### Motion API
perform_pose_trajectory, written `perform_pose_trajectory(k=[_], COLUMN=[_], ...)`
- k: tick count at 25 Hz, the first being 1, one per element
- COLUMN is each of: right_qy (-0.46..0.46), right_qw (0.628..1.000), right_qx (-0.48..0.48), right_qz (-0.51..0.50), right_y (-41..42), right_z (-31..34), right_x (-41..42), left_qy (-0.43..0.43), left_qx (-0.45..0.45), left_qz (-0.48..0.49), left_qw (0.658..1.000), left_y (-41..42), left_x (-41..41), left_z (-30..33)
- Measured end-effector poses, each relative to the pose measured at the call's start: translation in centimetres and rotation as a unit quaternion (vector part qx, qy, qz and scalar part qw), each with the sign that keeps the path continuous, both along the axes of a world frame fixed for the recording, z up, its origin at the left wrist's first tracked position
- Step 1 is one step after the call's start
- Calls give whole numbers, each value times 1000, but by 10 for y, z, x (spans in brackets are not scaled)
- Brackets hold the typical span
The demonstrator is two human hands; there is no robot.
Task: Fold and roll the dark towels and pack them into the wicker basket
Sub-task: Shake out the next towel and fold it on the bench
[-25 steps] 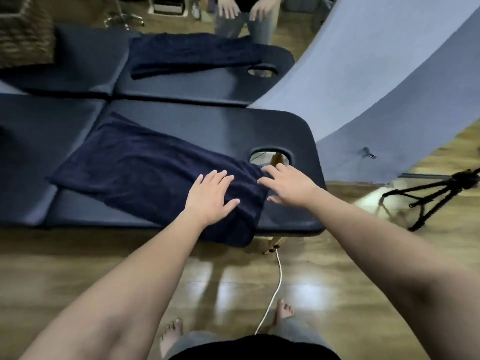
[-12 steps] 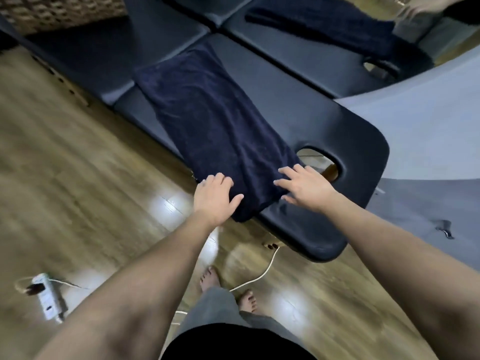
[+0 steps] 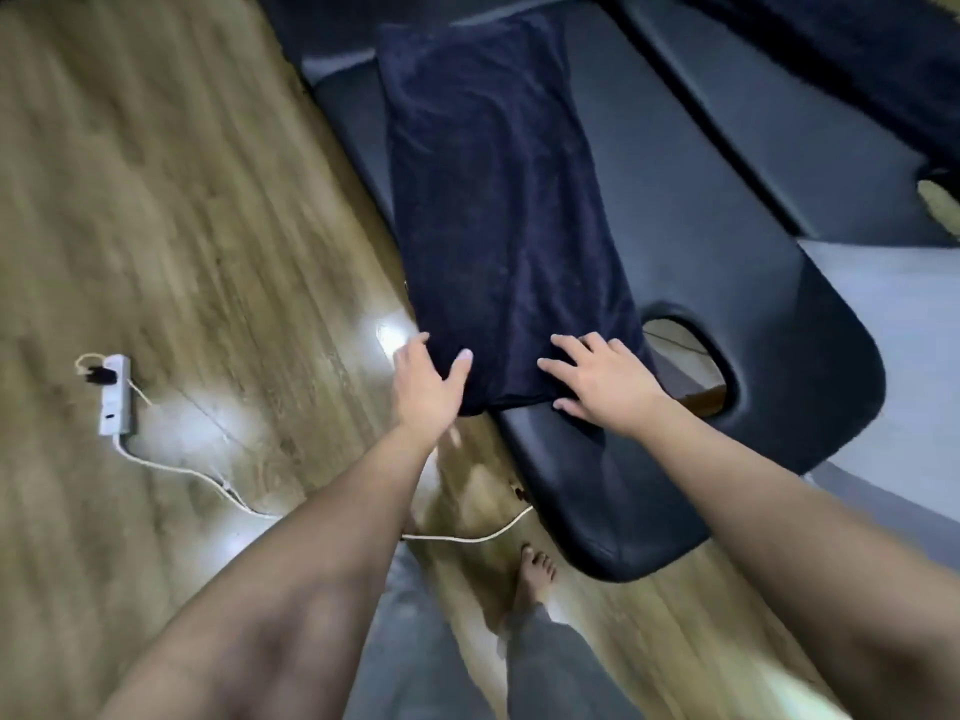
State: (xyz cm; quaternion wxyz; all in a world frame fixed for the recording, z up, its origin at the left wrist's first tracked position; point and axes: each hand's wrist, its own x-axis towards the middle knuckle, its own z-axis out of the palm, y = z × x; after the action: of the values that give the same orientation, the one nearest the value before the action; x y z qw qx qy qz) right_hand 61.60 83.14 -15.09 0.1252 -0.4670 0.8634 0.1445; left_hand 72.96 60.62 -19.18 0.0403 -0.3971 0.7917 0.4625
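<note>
— Two hands at the towel [image 3: 498, 210]'s near end?
— Yes. It lies folded lengthwise on the dark padded desk [image 3: 727, 210], beside the face hole [image 3: 696, 356].
— Left hand [image 3: 426, 381]?
— At the near left corner, thumb on top, fingers past the edge: gripping it.
— Right hand [image 3: 602, 381]?
— Flat, fingers spread, pressing the near right corner.
— Anything else?
— Power strip [image 3: 114, 394] and cord on the wooden floor [image 3: 156, 200]; second towel [image 3: 857, 59] far right.
</note>
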Motion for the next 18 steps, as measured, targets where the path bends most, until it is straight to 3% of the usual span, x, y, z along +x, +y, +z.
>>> perform_pose_trajectory(k=[2, 4, 6, 13, 16, 18], right_qy=[-5, 16, 29, 84, 97, 97], right_qw=[1000, 998, 996, 989, 987, 988], right_qx=[-2, -33, -62, -109, -121, -113], right_qz=[20, 44, 53, 52, 39, 29], right_y=[13, 27, 33, 50, 52, 47], right_z=[-12, -23, -29, -45, -45, -42], right_x=[-4, -7, -13, -15, -12, -7], left_qy=[-36, -69, -44, 137, 111, 76], left_qx=[194, 284, 317, 281, 181, 167], left_qz=[185, 227, 239, 372, 366, 317], left_qw=[963, 929, 917, 874, 906, 930], left_y=[13, 26, 32, 9, -6, -5], left_x=[3, 6, 8, 28, 41, 47], left_z=[-10, -18, -25, -13, -14, -16])
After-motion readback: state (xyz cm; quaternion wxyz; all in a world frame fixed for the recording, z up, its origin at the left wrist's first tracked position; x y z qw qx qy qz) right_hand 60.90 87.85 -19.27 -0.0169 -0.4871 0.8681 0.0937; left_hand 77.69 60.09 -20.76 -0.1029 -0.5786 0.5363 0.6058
